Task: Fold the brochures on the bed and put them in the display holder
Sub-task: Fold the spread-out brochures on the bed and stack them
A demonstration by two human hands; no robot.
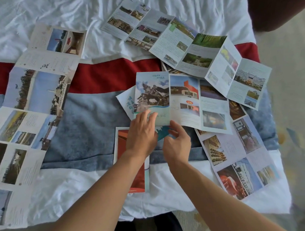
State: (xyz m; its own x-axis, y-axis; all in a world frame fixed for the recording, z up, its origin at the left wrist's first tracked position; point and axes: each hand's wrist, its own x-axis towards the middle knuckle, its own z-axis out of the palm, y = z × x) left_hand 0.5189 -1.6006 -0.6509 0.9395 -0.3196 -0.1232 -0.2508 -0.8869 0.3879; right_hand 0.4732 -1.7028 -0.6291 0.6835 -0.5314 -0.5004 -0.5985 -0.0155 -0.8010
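Bare forearms, no sleeves; left hand (141,133), right hand (178,144) ungloved

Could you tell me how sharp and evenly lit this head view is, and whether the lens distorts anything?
Head view: soft, even daylight with no harsh glare; faint shadows under the left hand and right hand. Brochure text is too blurred to read, even on the statue brochure. Wide-angle bending curves the long unfolded brochure at the left edge; the top-right corner is dark.

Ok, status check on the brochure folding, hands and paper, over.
Left hand flat, pressing the statue-cover brochure. Right hand pinching its lower edge. Brochure partly folded, other unfolded brochures overlapping it on the bed. Display holder not in view.
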